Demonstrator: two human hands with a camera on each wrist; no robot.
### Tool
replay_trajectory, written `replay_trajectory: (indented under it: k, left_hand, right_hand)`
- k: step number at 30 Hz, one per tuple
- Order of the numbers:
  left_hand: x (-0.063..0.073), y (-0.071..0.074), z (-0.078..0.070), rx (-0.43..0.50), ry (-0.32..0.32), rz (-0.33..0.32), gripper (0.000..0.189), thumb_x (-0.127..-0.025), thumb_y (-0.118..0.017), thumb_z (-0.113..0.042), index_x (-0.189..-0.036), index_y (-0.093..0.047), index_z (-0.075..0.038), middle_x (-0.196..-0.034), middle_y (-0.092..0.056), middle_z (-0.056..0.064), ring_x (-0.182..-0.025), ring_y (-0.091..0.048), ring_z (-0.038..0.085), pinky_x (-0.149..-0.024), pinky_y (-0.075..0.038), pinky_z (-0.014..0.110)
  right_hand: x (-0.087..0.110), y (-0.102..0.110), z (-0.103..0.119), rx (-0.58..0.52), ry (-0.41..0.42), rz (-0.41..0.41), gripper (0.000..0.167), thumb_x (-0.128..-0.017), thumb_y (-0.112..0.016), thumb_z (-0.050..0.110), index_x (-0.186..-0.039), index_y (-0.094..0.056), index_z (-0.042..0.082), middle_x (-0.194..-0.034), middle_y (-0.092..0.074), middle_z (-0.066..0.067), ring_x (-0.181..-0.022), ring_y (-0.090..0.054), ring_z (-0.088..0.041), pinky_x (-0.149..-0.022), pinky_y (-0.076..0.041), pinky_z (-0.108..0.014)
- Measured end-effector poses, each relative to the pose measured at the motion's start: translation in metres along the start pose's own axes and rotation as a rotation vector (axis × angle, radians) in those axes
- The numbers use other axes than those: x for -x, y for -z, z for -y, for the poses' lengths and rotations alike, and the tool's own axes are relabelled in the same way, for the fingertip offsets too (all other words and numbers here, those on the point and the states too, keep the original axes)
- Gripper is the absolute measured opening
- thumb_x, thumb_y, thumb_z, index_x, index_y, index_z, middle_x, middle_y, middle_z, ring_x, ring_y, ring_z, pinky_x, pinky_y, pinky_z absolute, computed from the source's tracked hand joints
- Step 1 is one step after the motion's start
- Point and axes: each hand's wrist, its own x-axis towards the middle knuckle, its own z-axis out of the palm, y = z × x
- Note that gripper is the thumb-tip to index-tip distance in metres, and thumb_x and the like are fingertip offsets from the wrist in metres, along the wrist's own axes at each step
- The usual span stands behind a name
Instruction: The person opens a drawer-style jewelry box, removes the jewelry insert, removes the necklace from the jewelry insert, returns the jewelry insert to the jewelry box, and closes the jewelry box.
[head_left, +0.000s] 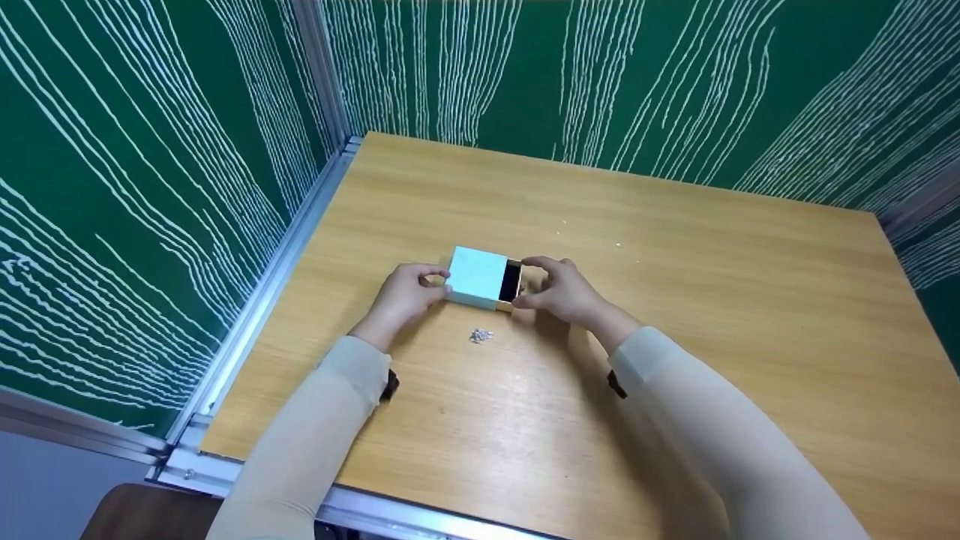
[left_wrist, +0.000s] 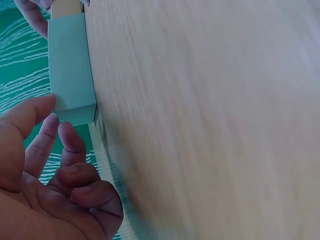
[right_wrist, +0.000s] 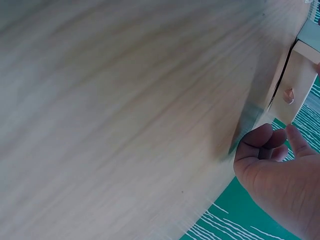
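Note:
A light teal sliding drawer box [head_left: 477, 271] lies on the table, its inner drawer [head_left: 511, 283] partly out on the right side and black inside. My left hand [head_left: 405, 294] holds the sleeve's left end between thumb and fingers; the left wrist view shows the thumb on the edge of the sleeve [left_wrist: 72, 65]. Across the drawer's outer end, my right hand [head_left: 566, 292] grips with thumb and forefinger. A small tab [right_wrist: 289, 96] shows on the drawer front in the right wrist view. Just in front of the box sits a little pile of silvery bits [head_left: 481, 336].
The wooden table [head_left: 750, 337] extends widely to the right. A few tiny pale specks [head_left: 618, 244] lie behind the box. Green panels with white wavy lines [head_left: 525, 75] stand along the back and left edges.

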Motion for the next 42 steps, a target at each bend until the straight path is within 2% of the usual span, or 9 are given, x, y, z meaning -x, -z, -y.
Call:
replay_trajectory:
  k: [4,6,11,14,20,28,33,37,42]
  left_hand:
    - [0.0000,0.0001,0.0002,0.001,0.000,0.001,0.034,-0.109,-0.078,-0.022,-0.143,-0.078,-0.022,-0.124,-0.071,0.006,-0.099,-0.065,0.017,-0.086,-0.057,0.030]
    - [0.0002,0.0002,0.0006,-0.007,-0.008,0.001,0.034,-0.109,-0.079,-0.022,-0.143,-0.079,-0.022,-0.122,-0.070,0.006,-0.096,-0.063,0.017,-0.083,-0.056,0.029]
    - [0.0007,0.0006,0.0007,-0.019,-0.021,-0.001,0.034,-0.108,-0.080,-0.023,-0.142,-0.079,-0.022,-0.117,-0.069,0.007,-0.091,-0.060,0.018,-0.079,-0.053,0.030]
    - [0.0005,0.0005,0.0005,-0.018,-0.014,-0.005,0.034,-0.108,-0.080,-0.024,-0.142,-0.079,-0.023,-0.118,-0.069,0.006,-0.094,-0.061,0.018,-0.082,-0.054,0.030]
    - [-0.0009,0.0005,0.0014,-0.016,-0.008,-0.011,0.034,-0.108,-0.079,-0.023,-0.142,-0.079,-0.024,-0.121,-0.071,0.006,-0.095,-0.065,0.018,-0.083,-0.055,0.029]
    - [0.0002,-0.0002,-0.0003,0.003,0.019,-0.006,0.033,-0.108,-0.079,-0.022,-0.142,-0.079,-0.024,-0.130,-0.072,0.006,-0.105,-0.066,0.020,-0.090,-0.058,0.031]
    - [-0.0006,0.0001,0.0010,-0.005,0.019,-0.006,0.034,-0.108,-0.080,-0.024,-0.142,-0.079,-0.024,-0.140,-0.071,0.005,-0.116,-0.064,0.022,-0.097,-0.057,0.034]
    - [-0.0007,0.0007,0.0025,-0.036,-0.013,-0.006,0.034,-0.108,-0.080,-0.025,-0.142,-0.079,-0.024,-0.136,-0.072,0.008,-0.111,-0.063,0.022,-0.094,-0.055,0.035]
    - [-0.0004,0.0008,0.0032,-0.067,-0.043,-0.010,0.034,-0.108,-0.079,-0.026,-0.143,-0.079,-0.024,-0.137,-0.072,0.008,-0.109,-0.064,0.022,-0.093,-0.054,0.036]
  right_hand:
    - [-0.0003,-0.0002,0.0007,-0.007,0.004,0.007,0.094,-0.093,-0.095,0.034,-0.172,-0.047,0.015,-0.167,-0.037,-0.037,-0.142,-0.049,-0.045,-0.132,-0.037,-0.067]
    - [-0.0004,-0.0003,0.0008,-0.010,0.003,0.017,0.093,-0.095,-0.094,0.034,-0.172,-0.047,0.016,-0.172,-0.031,-0.038,-0.151,-0.045,-0.049,-0.133,-0.035,-0.068]
    - [-0.0009,0.0003,0.0001,-0.019,-0.001,0.030,0.089,-0.097,-0.091,0.032,-0.172,-0.047,0.017,-0.183,-0.009,-0.039,-0.171,-0.019,-0.053,-0.138,-0.026,-0.070]
    - [-0.0018,0.0003,-0.0004,-0.014,0.004,0.024,0.088,-0.097,-0.091,0.032,-0.172,-0.047,0.017,-0.183,-0.010,-0.040,-0.173,-0.014,-0.054,-0.139,-0.023,-0.071]
    - [-0.0028,-0.0005,0.0018,-0.009,0.001,0.014,0.088,-0.096,-0.092,0.032,-0.171,-0.048,0.017,-0.179,-0.019,-0.040,-0.165,-0.031,-0.052,-0.137,-0.027,-0.070]
    - [-0.0042,-0.0035,0.0030,-0.025,0.014,0.010,0.089,-0.095,-0.093,0.031,-0.171,-0.049,0.016,-0.179,-0.020,-0.042,-0.163,-0.035,-0.055,-0.138,-0.027,-0.069]
    - [-0.0036,-0.0045,0.0023,-0.031,0.020,0.006,0.090,-0.094,-0.093,0.032,-0.171,-0.048,0.015,-0.171,-0.030,-0.041,-0.139,-0.050,-0.043,-0.129,-0.040,-0.064]
    - [-0.0038,-0.0049,0.0013,-0.027,0.010,0.008,0.090,-0.096,-0.092,0.033,-0.172,-0.047,0.017,-0.167,-0.033,-0.038,-0.117,-0.049,-0.032,-0.113,-0.047,-0.055]
    - [-0.0041,-0.0048,0.0004,-0.024,-0.004,0.011,0.089,-0.097,-0.091,0.034,-0.173,-0.046,0.019,-0.169,-0.032,-0.037,-0.122,-0.051,-0.033,-0.114,-0.048,-0.055]
